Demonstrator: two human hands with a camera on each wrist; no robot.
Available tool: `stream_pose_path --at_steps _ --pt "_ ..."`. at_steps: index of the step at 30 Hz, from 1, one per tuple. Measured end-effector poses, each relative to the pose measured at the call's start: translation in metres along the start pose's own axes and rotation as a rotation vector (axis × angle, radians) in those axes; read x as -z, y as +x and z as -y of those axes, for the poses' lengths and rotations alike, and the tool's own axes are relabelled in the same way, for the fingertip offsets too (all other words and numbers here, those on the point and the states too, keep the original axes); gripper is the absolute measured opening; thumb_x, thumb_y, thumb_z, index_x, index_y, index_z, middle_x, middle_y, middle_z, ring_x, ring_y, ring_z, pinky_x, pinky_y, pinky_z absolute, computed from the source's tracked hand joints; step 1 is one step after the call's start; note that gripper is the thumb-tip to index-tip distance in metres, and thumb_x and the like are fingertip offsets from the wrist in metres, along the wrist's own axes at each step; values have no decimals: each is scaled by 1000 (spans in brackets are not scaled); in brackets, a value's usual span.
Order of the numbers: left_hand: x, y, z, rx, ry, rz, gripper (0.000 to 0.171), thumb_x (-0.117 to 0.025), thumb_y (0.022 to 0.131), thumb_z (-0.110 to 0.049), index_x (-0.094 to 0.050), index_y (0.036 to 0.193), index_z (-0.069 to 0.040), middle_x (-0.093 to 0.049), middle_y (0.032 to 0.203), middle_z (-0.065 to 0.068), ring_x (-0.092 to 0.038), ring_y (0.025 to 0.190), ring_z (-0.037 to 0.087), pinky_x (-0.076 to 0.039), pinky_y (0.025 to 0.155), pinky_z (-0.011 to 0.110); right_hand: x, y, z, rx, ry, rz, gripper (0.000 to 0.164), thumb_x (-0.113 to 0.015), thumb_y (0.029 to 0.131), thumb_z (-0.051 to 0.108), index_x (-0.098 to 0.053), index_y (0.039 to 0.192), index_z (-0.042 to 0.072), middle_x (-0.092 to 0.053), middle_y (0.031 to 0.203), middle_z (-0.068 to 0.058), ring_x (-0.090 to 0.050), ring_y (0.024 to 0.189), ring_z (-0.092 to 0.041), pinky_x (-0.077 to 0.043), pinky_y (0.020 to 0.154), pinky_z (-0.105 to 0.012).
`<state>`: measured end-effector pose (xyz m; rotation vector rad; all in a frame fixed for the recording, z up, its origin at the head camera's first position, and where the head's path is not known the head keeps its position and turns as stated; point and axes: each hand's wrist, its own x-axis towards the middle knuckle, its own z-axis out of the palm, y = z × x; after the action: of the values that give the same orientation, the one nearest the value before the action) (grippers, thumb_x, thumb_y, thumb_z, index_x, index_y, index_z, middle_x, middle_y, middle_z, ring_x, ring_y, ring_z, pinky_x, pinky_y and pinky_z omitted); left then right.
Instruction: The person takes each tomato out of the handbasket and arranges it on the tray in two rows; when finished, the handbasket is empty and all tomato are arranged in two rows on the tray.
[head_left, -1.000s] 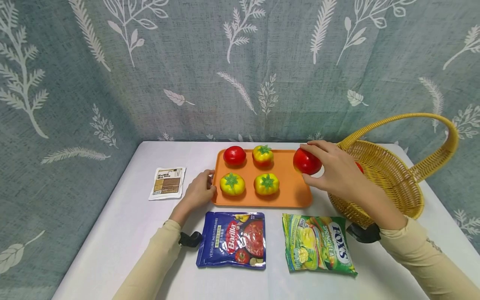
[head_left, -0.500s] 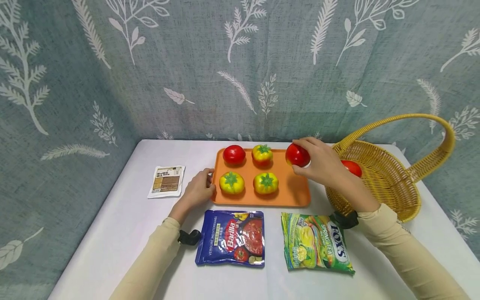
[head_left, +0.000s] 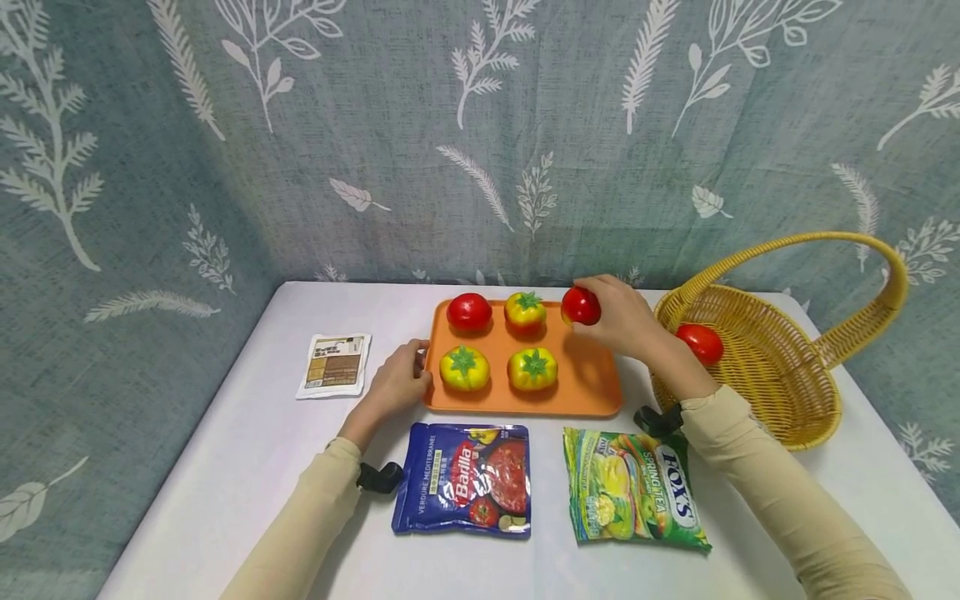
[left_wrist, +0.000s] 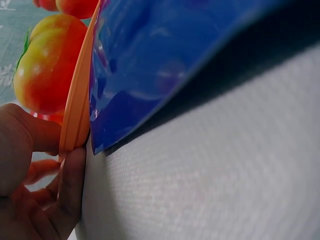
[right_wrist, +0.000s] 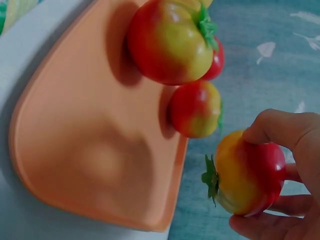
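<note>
My right hand [head_left: 621, 318] pinches a red and yellow tomato [head_left: 580, 306] above the right back part of the orange tray [head_left: 588, 385]. In the right wrist view this tomato [right_wrist: 247, 175] is tilted, its green leafy top toward the tray, with thumb and fingers around its red side. My left hand [head_left: 396, 382] holds the tray's left edge; in the left wrist view the thumb lies above the rim [left_wrist: 75, 112] and fingers below. On the tray sit a red tomato [head_left: 469, 312], a red-yellow tomato [head_left: 525, 312] and two yellow tomatoes with green tops, one at front left [head_left: 465, 368].
A wicker basket [head_left: 780, 375] with a tall handle stands at the right, a red tomato [head_left: 701, 343] inside. In front of the tray lie a blue Barilla pouch [head_left: 461, 481] and a green Fox's bag [head_left: 637, 489]. A small white-and-brown packet [head_left: 334, 367] lies at the left.
My right hand has moved left with the tomato, away from the basket and over the tray. The red tomato in the basket has come into fuller view. The left hand stays at the tray.
</note>
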<state>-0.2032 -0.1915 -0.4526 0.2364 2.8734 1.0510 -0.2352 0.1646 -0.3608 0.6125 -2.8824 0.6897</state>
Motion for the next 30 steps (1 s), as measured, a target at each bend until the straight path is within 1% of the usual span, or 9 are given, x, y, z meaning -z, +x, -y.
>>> stream_pose_path --at_steps 4,12,22,25,30 --pt "1 0 -1 2 -3 0 52 -60 89 -7 -48 139 3 -58 106 13 -56 89 26 -48 78 40 -6 9 -4 -20 -1 30 66 -78 83 21 -52 139 -2 -52 135 -25 -55 115 -41 -50 91 -56" --pt "0 -1 -1 8 -8 7 52 -60 90 -7 -47 139 3 -58 105 13 -56 88 25 -47 77 39 -25 22 -18 -68 -20 122 67 -75 85 21 -49 140 -5 -52 132 -27 -56 111 -40 -52 90 -54" --pt "-1 -1 -2 8 -13 2 52 -61 89 -6 -48 139 3 -58 107 13 -57 90 25 -49 79 39 -35 27 -26 -118 -9 156 68 -76 85 19 -46 141 -7 -53 129 -28 -55 113 -41 -50 93 -53" --pt "-1 -1 -2 12 -14 1 52 -61 90 -6 -48 139 2 -58 108 13 -57 90 25 -49 79 39 -36 26 -27 -120 -7 155 69 -77 84 19 -47 140 -7 -53 129 -28 -55 115 -41 -49 94 -54" --pt "0 -2 -2 16 -15 -1 52 -61 89 -6 -48 139 2 -58 106 13 -57 90 25 -49 79 39 -35 25 -28 -114 -27 151 73 -79 82 22 -47 141 -5 -51 133 -28 -54 116 -41 -48 95 -55"
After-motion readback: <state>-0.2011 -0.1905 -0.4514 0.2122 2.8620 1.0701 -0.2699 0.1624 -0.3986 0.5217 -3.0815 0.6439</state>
